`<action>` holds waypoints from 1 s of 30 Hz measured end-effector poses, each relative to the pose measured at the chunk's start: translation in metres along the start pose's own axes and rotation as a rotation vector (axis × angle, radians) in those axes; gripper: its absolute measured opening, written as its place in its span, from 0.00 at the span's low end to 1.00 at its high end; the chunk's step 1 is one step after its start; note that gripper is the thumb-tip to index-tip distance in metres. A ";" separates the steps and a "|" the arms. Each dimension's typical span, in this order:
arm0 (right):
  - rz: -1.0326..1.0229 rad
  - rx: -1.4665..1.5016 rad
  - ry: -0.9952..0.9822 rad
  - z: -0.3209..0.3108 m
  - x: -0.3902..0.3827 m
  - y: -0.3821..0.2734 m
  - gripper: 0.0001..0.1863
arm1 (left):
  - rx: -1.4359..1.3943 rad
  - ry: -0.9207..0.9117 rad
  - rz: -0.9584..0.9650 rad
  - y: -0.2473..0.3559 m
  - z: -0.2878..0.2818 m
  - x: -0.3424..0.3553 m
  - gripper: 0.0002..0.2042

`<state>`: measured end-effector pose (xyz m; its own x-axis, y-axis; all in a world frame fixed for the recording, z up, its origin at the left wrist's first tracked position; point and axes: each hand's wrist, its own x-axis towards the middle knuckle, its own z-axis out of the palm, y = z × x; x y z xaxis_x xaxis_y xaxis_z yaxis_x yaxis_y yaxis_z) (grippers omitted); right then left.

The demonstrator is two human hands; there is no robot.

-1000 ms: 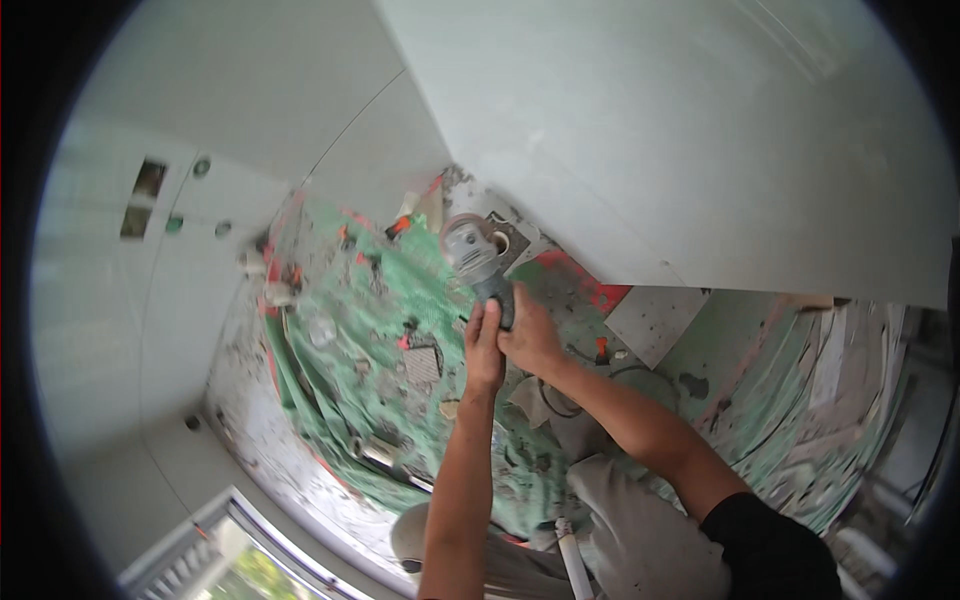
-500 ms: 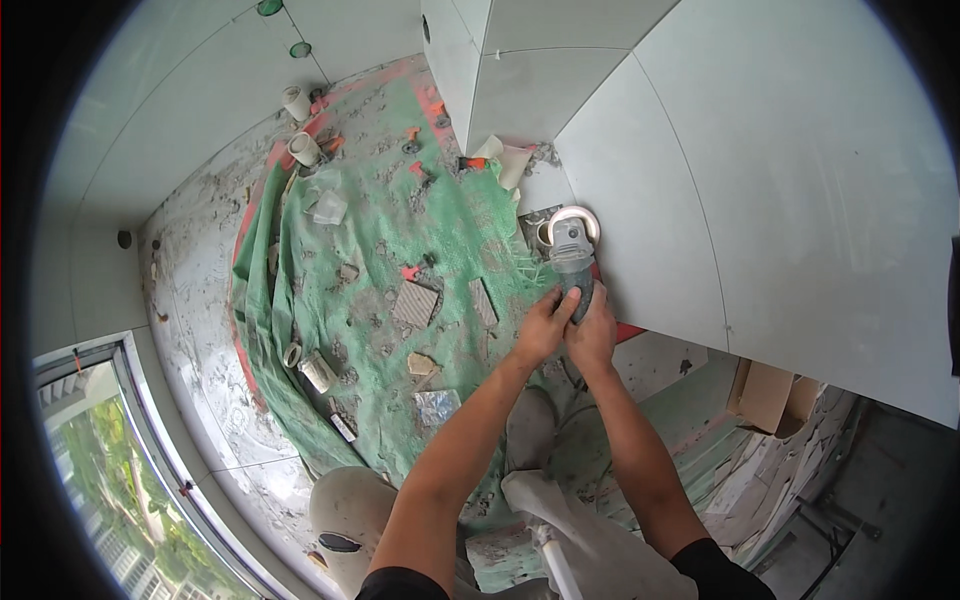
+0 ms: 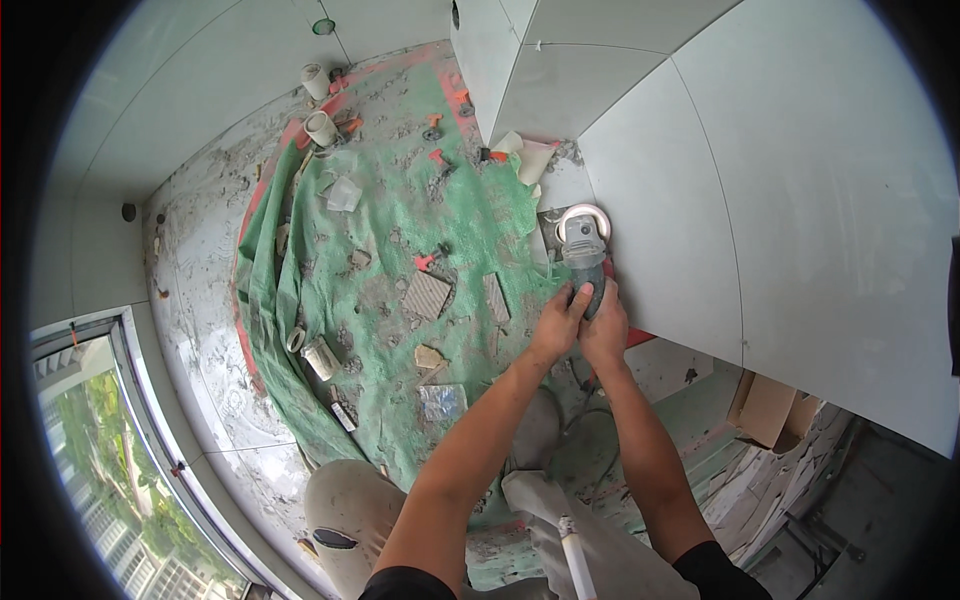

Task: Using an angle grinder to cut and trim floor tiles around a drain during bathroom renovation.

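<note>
From where I'm standing, the left hand point(image 3: 560, 322) is holding the near end of a grey angle grinder point(image 3: 583, 250), its thumb lying along the handle and its fingers folding in, mostly out of my sight. The grinder is sitting directly ahead of both hands, its long axis running away from the person and its head facing the far corner. Pressing against the handle from the other side, the right hand point(image 3: 605, 328) is gripping it too, its fingers bending underneath; it is the hand lying nearer the right wall panel point(image 3: 830, 200). A pale ring point(image 3: 592, 212) is showing around the grinder's head, close beside that panel; whether it is touching anything, I can't tell.

As for materials, at far left a metal window frame point(image 3: 130, 360) is letting in daylight. A smeared, whitish floor strip point(image 3: 225, 375) is curving past it. Next, a woven green sheet point(image 3: 285, 350) is bunching into long folds, grit clinging to it. A white cylinder point(image 3: 321, 128) is standing near its upper edge; a ribbed, roughly square tile scrap point(image 3: 427, 295) is lying mid-sheet. Farther right, the smooth, glossy grey panel is rising, and a brown cardboard box point(image 3: 762, 410) is gaping open below it.
</note>
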<state>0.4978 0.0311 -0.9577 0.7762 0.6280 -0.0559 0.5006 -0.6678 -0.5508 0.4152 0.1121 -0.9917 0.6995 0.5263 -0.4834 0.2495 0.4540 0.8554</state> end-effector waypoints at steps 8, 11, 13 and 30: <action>0.017 -0.021 -0.039 -0.002 0.004 -0.004 0.28 | -0.145 -0.032 -0.033 0.002 -0.001 0.001 0.36; 0.040 -0.040 -0.071 -0.003 0.008 -0.004 0.30 | -0.180 -0.023 -0.051 0.006 0.000 0.001 0.36; 0.040 -0.009 -0.094 -0.003 0.008 -0.006 0.29 | -0.213 -0.020 -0.072 0.007 -0.001 0.000 0.36; 0.061 -0.028 -0.112 -0.005 0.009 -0.004 0.30 | -0.308 -0.038 -0.038 0.009 0.003 -0.001 0.30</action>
<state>0.5052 0.0374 -0.9522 0.7590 0.6251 -0.1822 0.4649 -0.7162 -0.5205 0.4184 0.1136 -0.9828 0.7198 0.4803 -0.5012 0.0651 0.6721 0.7376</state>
